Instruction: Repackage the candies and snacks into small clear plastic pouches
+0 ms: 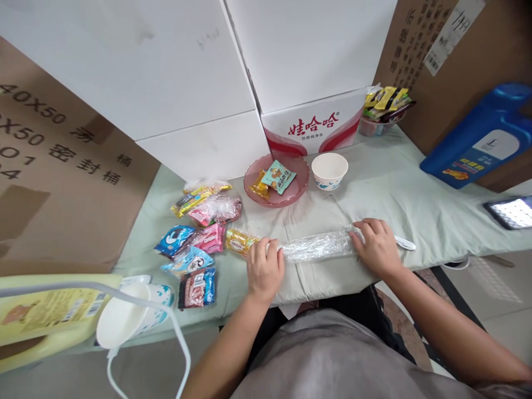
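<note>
Head view of a pale green cloth-covered table. A roll of clear plastic film lies crosswise at the near edge, between the person's two hands. The left hand closes over the roll's left end, fingers curled on top; the right hand presses down on its right end, fingers bent over the film. Both hands thus grip the roll, one at each end.

Handling, as judged: the roll looks light and fairly stiff along its length, while its outer layer is thin, crinkled and clingy, likely to tear or stick to itself. The ends, where the hands already sit, appear the soundest places to hold; the middle would dent the loose film.

Counts: one roll of film. Touching its left end lies one yellow snack packet. Further left lies a loose cluster of snack packets, about seven, some overlapping so the count is uncertain. One pink dish at the far centre holds two packets. One white paper bowl stands just right of the dish. One small bowl of wrapped sweets stands far right, its contents too crowded to count. One blue jug lies at the right; one phone lies near it. Paper cups lie tipped at the near left beside one yellow jug.
</note>
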Available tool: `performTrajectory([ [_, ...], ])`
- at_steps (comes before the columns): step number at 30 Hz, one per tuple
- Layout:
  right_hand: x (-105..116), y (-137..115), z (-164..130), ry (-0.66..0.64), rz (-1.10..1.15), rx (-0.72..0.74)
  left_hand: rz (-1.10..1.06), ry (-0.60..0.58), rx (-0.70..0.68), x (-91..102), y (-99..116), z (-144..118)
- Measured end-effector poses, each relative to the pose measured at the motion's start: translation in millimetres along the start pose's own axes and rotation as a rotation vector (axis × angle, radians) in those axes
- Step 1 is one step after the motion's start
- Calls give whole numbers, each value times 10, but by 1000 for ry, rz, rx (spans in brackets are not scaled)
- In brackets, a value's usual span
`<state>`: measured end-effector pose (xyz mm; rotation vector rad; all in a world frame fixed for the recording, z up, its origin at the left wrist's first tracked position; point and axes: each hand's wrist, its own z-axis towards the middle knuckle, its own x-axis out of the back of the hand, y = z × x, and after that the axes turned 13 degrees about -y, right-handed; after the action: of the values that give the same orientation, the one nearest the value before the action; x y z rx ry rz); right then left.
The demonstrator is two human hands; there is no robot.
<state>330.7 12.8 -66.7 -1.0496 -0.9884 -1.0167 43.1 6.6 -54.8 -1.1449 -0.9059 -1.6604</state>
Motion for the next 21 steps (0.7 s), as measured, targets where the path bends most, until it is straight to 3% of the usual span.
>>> performTrajectory([
  [2, -1, -167, -38, -6, 47, 188, -79, -23, -141, 12, 147, -32],
  [4, -66, -308, -78, -122, 47, 396, -133, -162, -246, -57, 258, -73],
  [6, -164, -339, -114, -247, 2, 492, -123, -307, -254, -177, 289, -123],
  [10, -249, -54, -228, -285, -75, 343, -44, -405, -173, -332, 162, -220],
  [13, -166, 176, -396, -252, -94, 335, -38, -355, -106, -265, 142, -272],
  [15, -92, 228, -538, -252, -95, 364, -82, -338, -95, -177, 245, -297],
  [21, 111, 144, -868, -242, 57, 377, -264, -495, -362, -105, 718, -352],
])
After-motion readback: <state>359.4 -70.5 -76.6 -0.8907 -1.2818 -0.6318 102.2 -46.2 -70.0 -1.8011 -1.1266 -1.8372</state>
